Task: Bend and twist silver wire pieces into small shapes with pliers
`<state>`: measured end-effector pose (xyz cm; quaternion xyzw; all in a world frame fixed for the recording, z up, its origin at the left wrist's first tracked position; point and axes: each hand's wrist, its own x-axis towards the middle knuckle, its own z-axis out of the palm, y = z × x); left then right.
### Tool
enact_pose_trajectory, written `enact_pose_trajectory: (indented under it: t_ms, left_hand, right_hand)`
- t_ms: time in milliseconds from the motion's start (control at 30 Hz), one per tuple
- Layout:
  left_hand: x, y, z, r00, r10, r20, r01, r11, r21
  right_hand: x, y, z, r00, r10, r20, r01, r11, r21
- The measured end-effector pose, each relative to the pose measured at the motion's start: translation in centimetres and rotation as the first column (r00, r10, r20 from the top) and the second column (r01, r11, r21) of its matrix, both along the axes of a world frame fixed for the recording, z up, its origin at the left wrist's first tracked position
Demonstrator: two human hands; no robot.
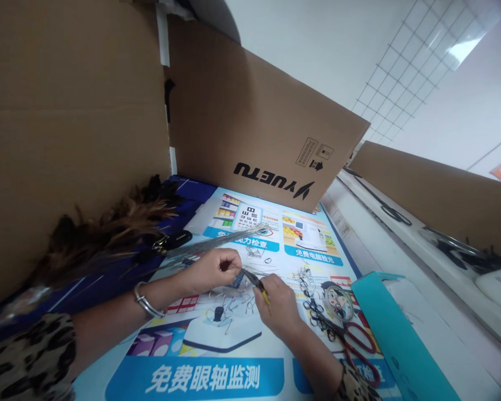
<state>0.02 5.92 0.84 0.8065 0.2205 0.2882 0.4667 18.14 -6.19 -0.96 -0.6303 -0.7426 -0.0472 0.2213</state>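
My right hand (pixel 280 303) is closed around pliers (pixel 256 283) with yellow-and-dark handles. Their dark jaws point up and left, reaching the fingertips of my left hand (pixel 219 268). The left fingers are curled in a pinch; whatever lies between them is too small to make out. Beneath the hands, short bent wire pieces (pixel 229 309) are scattered over a printed sheet (pixel 194 379). Behind the left hand lies a bundle of long thin wires (pixel 227 238). Right of my right hand are several black wire loops (pixel 315 312) and scissors (pixel 361 340) with red handles.
Brown feathers (pixel 108 228) and a black fob-like object (pixel 177 239) lie at the left. Cardboard panels (pixel 259 111) stand at the back and left. A round tin-like item (pixel 337 301) sits beside the scissors. A teal box (pixel 401 340) borders the right side.
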Motion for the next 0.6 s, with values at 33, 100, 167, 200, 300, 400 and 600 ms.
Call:
enact_pose_trajectory:
  t_ms: [33, 100, 167, 200, 300, 400, 600]
  left_hand:
    - [0.0, -0.01, 0.05, 1.0, -0.007, 0.001, 0.007, 1.0, -0.008]
    - [0.01, -0.1, 0.2, 1.0, -0.012, 0.004, 0.012, 1.0, -0.015]
    - [0.03, -0.26, 0.37, 1.0, -0.002, 0.007, 0.002, 1.0, -0.002]
    - [0.05, -0.35, 0.45, 1.0, 0.007, 0.009, -0.007, 1.0, 0.007]
    - [0.1, -0.55, 0.44, 0.999, 0.034, 0.023, -0.034, 0.999, 0.035]
    - [0.17, -0.54, 0.11, 0.998, 0.053, 0.034, -0.054, 0.997, 0.047]
    - [0.23, -0.46, -0.13, 0.998, 0.055, 0.038, -0.056, 0.998, 0.03]
  right_hand:
    - [0.02, 0.01, 0.02, 1.0, 0.002, -0.002, -0.002, 1.0, 0.002]
    - [0.04, 0.04, 0.04, 1.0, 0.005, -0.013, -0.005, 1.0, -0.003]
    - [0.08, 0.1, 0.01, 0.999, 0.004, -0.035, -0.005, 1.0, -0.02]
    - [0.11, 0.13, -0.02, 0.999, -0.001, -0.05, -0.001, 1.0, -0.028]
    - [0.22, 0.2, -0.2, 0.995, -0.031, -0.091, 0.027, 0.999, -0.045]
    - [0.29, 0.2, -0.39, 0.992, -0.032, -0.121, 0.027, 0.999, -0.047]
    - [0.22, 0.15, -0.43, 0.992, -0.006, -0.129, 0.002, 1.0, -0.03]
